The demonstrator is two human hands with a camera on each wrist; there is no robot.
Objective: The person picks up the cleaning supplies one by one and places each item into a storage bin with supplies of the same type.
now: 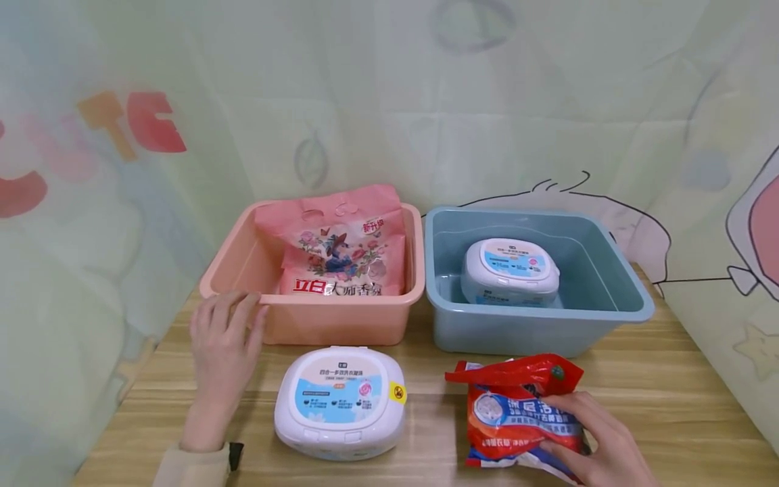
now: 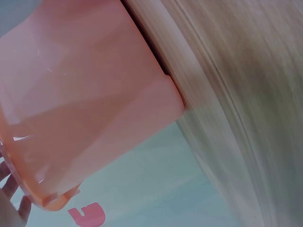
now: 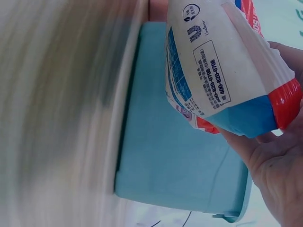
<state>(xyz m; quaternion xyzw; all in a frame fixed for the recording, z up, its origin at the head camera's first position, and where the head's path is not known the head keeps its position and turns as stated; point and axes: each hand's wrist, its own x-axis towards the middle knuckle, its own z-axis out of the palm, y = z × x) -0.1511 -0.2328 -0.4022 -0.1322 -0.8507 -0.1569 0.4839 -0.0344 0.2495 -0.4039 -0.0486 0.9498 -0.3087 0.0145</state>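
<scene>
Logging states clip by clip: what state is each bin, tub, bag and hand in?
Pink bin: open, upright
Blue bin: open, upright
Front tub: closed, upright
Tub in blue bin: closed, upright
Pink bag: inside pink bin, seal unclear
Red bag: gripped, seal unclear
Left hand: touching pink bin's rim
Right hand: gripping red bag
</scene>
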